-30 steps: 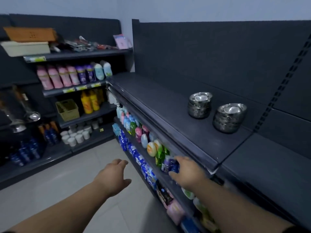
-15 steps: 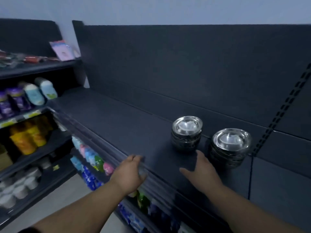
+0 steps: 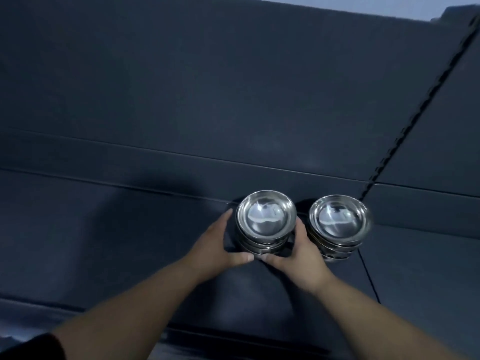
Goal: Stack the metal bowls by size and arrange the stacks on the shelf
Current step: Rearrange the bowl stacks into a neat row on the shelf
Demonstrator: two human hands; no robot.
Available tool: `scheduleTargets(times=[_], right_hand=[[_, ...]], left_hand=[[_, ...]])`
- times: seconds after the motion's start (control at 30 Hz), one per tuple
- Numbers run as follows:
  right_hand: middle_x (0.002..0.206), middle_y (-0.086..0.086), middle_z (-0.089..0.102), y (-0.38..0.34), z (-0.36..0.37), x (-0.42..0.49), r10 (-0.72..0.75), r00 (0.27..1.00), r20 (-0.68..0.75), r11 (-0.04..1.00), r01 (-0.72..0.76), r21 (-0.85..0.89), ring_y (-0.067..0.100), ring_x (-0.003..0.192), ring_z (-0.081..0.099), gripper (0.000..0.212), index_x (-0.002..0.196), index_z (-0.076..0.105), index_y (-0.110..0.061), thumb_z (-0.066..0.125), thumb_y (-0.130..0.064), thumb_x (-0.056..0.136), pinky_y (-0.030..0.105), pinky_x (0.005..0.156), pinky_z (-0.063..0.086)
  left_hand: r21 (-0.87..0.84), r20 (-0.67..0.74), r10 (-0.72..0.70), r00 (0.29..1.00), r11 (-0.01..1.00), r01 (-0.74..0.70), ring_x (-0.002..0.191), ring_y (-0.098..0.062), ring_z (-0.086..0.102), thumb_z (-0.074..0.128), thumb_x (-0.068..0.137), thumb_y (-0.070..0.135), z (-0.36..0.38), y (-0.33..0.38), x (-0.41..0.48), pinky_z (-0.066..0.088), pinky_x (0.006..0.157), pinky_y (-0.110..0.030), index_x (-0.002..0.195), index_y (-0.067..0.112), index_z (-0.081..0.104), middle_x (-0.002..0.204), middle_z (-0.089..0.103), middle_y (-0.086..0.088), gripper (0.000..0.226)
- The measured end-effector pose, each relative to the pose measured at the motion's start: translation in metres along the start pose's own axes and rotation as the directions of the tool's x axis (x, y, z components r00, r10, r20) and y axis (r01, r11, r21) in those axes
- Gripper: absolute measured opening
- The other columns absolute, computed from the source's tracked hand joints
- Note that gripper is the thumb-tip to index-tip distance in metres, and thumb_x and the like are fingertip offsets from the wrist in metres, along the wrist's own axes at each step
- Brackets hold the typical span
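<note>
On the shelf (image 3: 130, 229): left stack of metal bowls (image 3: 265, 222), untouched a moment ago, now in my grip, left hand (image 3: 218, 242) and right hand (image 3: 298, 252) cupped round it, ready for arranging.

Two stacks of shiny steel bowls stand side by side toward the back edge of the dark shelf (image 3: 130, 229), close together but apart. Each holds several nested bowls, upright with the open side up. The left stack (image 3: 265, 224) is clasped at its sides by the left grip (image 3: 218, 245) and right grip (image 3: 298, 258). The slightly wider right stack (image 3: 339, 224) stands near the shelf's right edge.
</note>
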State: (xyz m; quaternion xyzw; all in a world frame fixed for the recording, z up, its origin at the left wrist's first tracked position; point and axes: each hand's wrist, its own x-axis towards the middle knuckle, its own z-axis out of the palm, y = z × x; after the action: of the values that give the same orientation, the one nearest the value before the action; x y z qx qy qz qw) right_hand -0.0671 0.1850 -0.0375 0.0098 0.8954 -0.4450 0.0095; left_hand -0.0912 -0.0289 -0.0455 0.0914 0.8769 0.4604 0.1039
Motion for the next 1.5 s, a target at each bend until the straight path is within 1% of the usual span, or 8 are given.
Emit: scheduleTargets(times=[0.17, 0.3, 0.57, 0.8, 1.0, 1.13, 1.2, 1.5], right_hand=[[0.124, -0.026, 0.059, 0.007, 0.003, 0.003, 0.004, 0.999, 0.045, 0.991, -0.010, 0.130, -0.015, 0.116, 0.052, 0.105, 0.149, 0.019, -0.035, 0.086, -0.017, 0.070, 0.007, 0.099, 0.041], [0.134, -0.013, 0.058, 0.013, 0.004, -0.007, 0.000, 0.998, 0.067, 0.963, -0.018, 0.268, -0.002, 0.123, 0.054, 0.101, 0.149, 0.022, -0.033, 0.080, 0.002, 0.074, 0.024, 0.101, 0.049], [0.131, -0.018, 0.058, 0.021, -0.012, -0.057, -0.045, 0.998, 0.045, 0.936, 0.027, 0.351, 0.001, 0.119, 0.058, 0.098, 0.144, 0.029, -0.042, 0.083, -0.007, 0.070, 0.035, 0.100, 0.052], [0.126, -0.026, 0.054, 0.051, -0.077, -0.151, -0.076, 0.997, -0.025, 0.918, 0.080, 0.388, -0.020, 0.108, 0.053, 0.092, 0.143, 0.028, -0.042, 0.083, -0.016, 0.074, 0.006, 0.086, 0.047], [0.132, -0.021, 0.055, 0.115, -0.177, -0.264, -0.010, 0.985, -0.169, 0.945, 0.065, 0.320, -0.016, 0.117, 0.049, 0.094, 0.145, 0.030, -0.036, 0.086, -0.027, 0.070, 0.015, 0.098, 0.047], [0.134, -0.021, 0.054, 0.166, -0.248, -0.332, 0.067, 0.963, -0.259, 0.967, 0.001, 0.253, 0.004, 0.126, 0.051, 0.106, 0.143, 0.028, -0.045, 0.086, -0.057, 0.055, 0.041, 0.103, 0.048], [0.132, -0.024, 0.054, 0.186, -0.280, -0.360, 0.105, 0.946, -0.306, 0.968, -0.027, 0.250, 0.003, 0.126, 0.050, 0.101, 0.142, 0.030, -0.045, 0.087, -0.049, 0.059, 0.043, 0.101, 0.050], [0.130, -0.018, 0.059, 0.278, -0.370, -0.421, 0.268, 0.847, -0.459, 0.940, -0.126, 0.317, 0.001, 0.124, 0.053, 0.092, 0.140, 0.036, -0.044, 0.087, -0.035, 0.064, 0.040, 0.101, 0.051]], left_hand=[[-0.235, 0.055, 0.089, 0.995, 0.969, -0.074, 0.103, 0.008, 0.061, 0.083, 0.072, 0.019, 0.012, -0.006, 0.012, 0.049, 0.088, -0.012, 0.122, 0.069, 0.013, 0.120, 0.047, 0.041, 0.100], [-0.338, 0.031, 0.112, 0.993, 0.936, -0.095, 0.112, 0.006, 0.059, 0.086, 0.066, 0.021, 0.019, -0.007, 0.008, 0.048, 0.095, -0.019, 0.122, 0.071, 0.021, 0.124, 0.052, 0.037, 0.099], [-0.367, -0.029, 0.100, 0.995, 0.924, -0.104, 0.118, 0.013, 0.051, 0.085, 0.065, 0.033, 0.037, 0.023, -0.046, 0.040, 0.105, -0.023, 0.138, 0.050, 0.031, 0.128, 0.057, 0.027, 0.092], [-0.297, -0.049, 0.122, 0.991, 0.946, -0.131, 0.120, 0.011, 0.049, 0.083, 0.054, 0.057, 0.104, 0.086, -0.119, 0.042, 0.103, -0.025, 0.137, 0.052, 0.030, 0.129, 0.055, 0.027, 0.099], [-0.404, 0.099, 0.214, 0.972, 0.901, -0.157, 0.118, 0.004, 0.056, 0.087, 0.061, 0.032, 0.220, 0.172, -0.166, 0.048, 0.098, -0.024, 0.138, 0.044, 0.031, 0.134, 0.055, 0.014, 0.095], [-0.450, 0.209, 0.303, 0.930, 0.874, -0.184, 0.104, 0.016, 0.053, 0.079, 0.076, 0.024, 0.303, 0.230, -0.191, 0.046, 0.074, -0.002, 0.142, 0.040, 0.027, 0.130, 0.051, 0.019, 0.085], [-0.449, 0.267, 0.340, 0.902, 0.872, -0.196, 0.101, 0.023, 0.047, 0.076, 0.079, 0.029, 0.339, 0.255, -0.198, 0.042, 0.069, 0.003, 0.141, 0.042, 0.026, 0.126, 0.048, 0.027, 0.080], [-0.469, 0.478, 0.389, 0.788, 0.871, -0.145, 0.126, -0.003, 0.050, 0.073, 0.059, 0.072, 0.473, 0.325, -0.170, 0.045, 0.105, -0.043, 0.138, 0.053, 0.030, 0.133, 0.051, 0.027, 0.092]])
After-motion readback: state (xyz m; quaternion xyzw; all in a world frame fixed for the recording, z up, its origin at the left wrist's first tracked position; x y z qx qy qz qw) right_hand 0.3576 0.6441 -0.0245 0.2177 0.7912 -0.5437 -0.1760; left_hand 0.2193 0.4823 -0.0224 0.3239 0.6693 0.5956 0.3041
